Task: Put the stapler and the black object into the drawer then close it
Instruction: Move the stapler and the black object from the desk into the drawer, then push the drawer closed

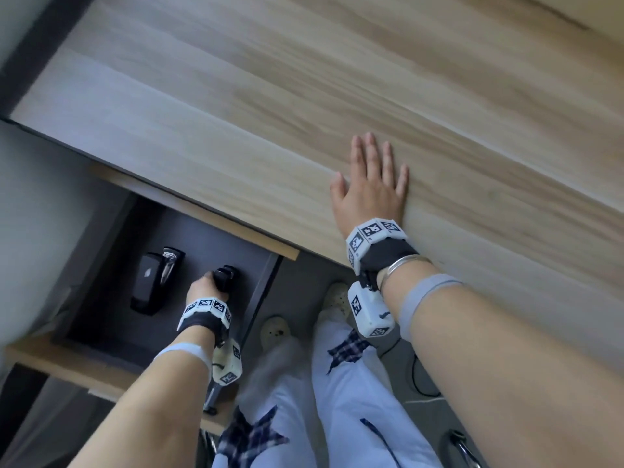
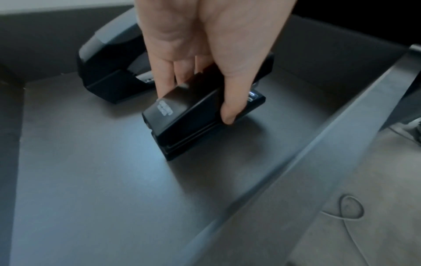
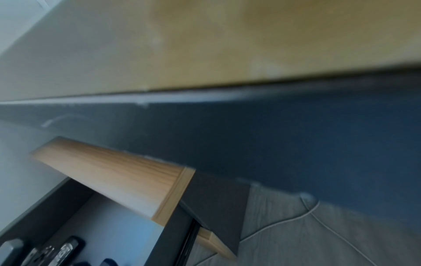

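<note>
The left wrist view is showing the left hand [image 2: 205, 59] gripping the black object [image 2: 196, 115], thumb and fingers pinching its sides, on the floor of the open drawer [image 1: 101, 319] beside the stapler [image 1: 153, 282], while the head view alone is showing the right hand [image 1: 369, 184] lying flat, fingers spread, on the wooden table [image 1: 304, 89] above a grey floor [image 1: 435, 410].

The drawer [image 1: 260, 298] floor lies bare toward the person; the stapler [image 1: 152, 282] crowds its far-left corner.
</note>
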`<state>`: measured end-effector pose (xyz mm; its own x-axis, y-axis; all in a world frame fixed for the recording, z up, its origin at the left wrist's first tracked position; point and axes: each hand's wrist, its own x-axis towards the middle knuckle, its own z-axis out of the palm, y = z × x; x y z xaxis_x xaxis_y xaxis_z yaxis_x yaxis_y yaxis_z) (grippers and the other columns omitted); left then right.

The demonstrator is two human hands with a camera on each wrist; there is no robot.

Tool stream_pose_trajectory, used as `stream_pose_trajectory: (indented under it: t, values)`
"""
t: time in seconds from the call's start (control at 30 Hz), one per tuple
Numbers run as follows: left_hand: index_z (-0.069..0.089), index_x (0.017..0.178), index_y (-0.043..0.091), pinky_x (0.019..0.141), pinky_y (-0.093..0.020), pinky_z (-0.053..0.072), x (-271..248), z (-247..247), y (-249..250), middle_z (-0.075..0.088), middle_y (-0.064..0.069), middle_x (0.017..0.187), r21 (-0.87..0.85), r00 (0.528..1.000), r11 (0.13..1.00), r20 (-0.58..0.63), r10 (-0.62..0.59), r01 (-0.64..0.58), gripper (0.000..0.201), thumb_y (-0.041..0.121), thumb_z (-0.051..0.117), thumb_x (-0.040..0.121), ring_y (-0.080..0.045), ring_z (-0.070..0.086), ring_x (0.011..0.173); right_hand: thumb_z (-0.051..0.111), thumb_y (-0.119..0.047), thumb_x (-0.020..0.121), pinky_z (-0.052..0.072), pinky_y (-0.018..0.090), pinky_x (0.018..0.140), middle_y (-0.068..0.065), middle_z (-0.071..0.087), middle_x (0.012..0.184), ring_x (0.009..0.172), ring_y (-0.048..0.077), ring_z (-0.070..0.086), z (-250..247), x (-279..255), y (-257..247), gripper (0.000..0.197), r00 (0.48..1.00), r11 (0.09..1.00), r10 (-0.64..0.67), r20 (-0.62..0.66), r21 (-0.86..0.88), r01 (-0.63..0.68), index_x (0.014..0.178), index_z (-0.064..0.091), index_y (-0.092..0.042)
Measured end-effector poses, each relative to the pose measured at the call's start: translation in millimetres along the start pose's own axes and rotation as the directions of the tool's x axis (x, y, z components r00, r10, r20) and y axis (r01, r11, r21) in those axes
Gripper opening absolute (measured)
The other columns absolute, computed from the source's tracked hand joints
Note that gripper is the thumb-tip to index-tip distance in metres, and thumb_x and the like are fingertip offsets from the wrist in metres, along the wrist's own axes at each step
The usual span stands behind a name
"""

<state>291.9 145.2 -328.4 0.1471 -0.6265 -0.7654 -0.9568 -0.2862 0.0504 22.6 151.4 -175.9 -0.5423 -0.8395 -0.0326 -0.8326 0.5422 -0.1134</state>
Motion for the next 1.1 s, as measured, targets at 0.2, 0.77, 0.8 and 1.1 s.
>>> stream_pose_trajectory:
  t: [0.2, 0.77, 0.8, 1.1]
  values:
    - [0.057, 0.124, 0.010, 0.092, -0.036, 0.050, 13, 13, 5, 0.061, -0.017, 0.124, 0.047, 0.999, 0.998, -0.021, 0.031, -0.030, 0.045, 0.014, 0.051, 0.080, -0.034, 0.060, 0.115, 0.035, -0.042, 0.090, 0.011, 0.049, 0.119, -0.006, 0.020, 0.161, 0.150, 0.022, 0.018, 2, 0, 0, 0.064, 1.000, 1.000, -0.001, -0.027, 0.002, 0.001, 0.151, 0.023, -0.027]
    - [0.049, 0.131, 0.006, 0.101, -0.044, 0.042, -28, -37, -48, 0.049, -0.021, 0.135, -0.210, 0.989, 0.975, -0.111, -0.102, 0.077, 0.051, 0.030, 0.058, 0.087, -0.039, 0.049, 0.124, 0.036, -0.037, 0.093, 0.008, 0.048, 0.120, -0.006, 0.016, 0.162, 0.150, 0.021, 0.013, -5, 0, -2, 0.062, 0.999, 1.000, 0.016, 0.031, 0.010, -0.016, 0.152, 0.019, -0.027]
    - [0.051, 0.129, 0.005, 0.101, -0.044, 0.042, -32, -41, -61, 0.049, -0.022, 0.134, -0.221, 0.978, 0.968, -0.144, -0.152, 0.118, 0.046, 0.029, 0.055, 0.089, -0.040, 0.049, 0.123, 0.036, -0.036, 0.093, 0.008, 0.048, 0.120, -0.006, 0.015, 0.162, 0.151, 0.021, 0.012, -6, 0, -2, 0.062, 0.999, 1.000, 0.017, 0.039, 0.011, -0.018, 0.152, 0.018, -0.027]
    - [0.051, 0.128, 0.004, 0.101, -0.043, 0.045, -74, -47, -151, 0.051, -0.015, 0.135, -0.019, 0.897, 0.898, 0.075, -0.436, 0.439, 0.065, 0.018, 0.070, 0.068, -0.033, 0.050, 0.123, 0.037, -0.032, 0.090, 0.011, 0.050, 0.119, -0.001, 0.021, 0.161, 0.149, 0.024, 0.017, -4, -2, -1, 0.063, 1.000, 0.999, 0.013, -0.009, 0.053, -0.012, 0.150, 0.024, -0.024]
